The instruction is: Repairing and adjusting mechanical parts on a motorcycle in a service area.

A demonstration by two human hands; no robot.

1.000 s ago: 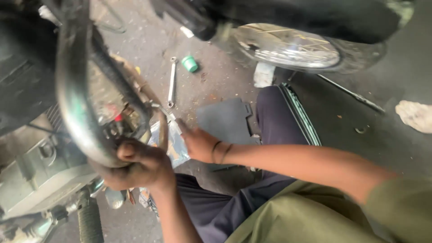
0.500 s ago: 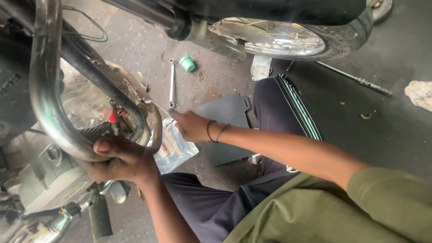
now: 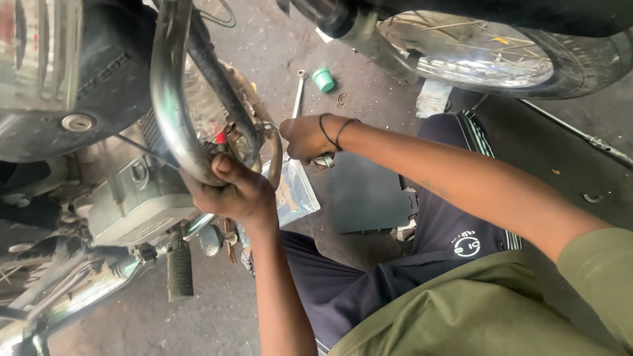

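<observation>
— What's the biggest thing here?

— A motorcycle fills the left, with another bike's spoked wheel at the top. A chrome guard bar curves down in front of the engine.

— And the hands?

— The left hand has its fingers wrapped tight around the bar's lower bend. The right hand, bands on its wrist, is closed on a metal tool just beside the engine, where the bar bends; only the tool's end shows.

— Which step, would you say?

— Seemingly working a fitting there, one hand bracing. Turning it would call for a steady brace and the tool seated squarely; the fitting itself is hidden.

— Any containers?

— A clear plastic packet lies on the floor below the hands; I can't tell its contents. A spanner and a small green cap lie farther off.
</observation>
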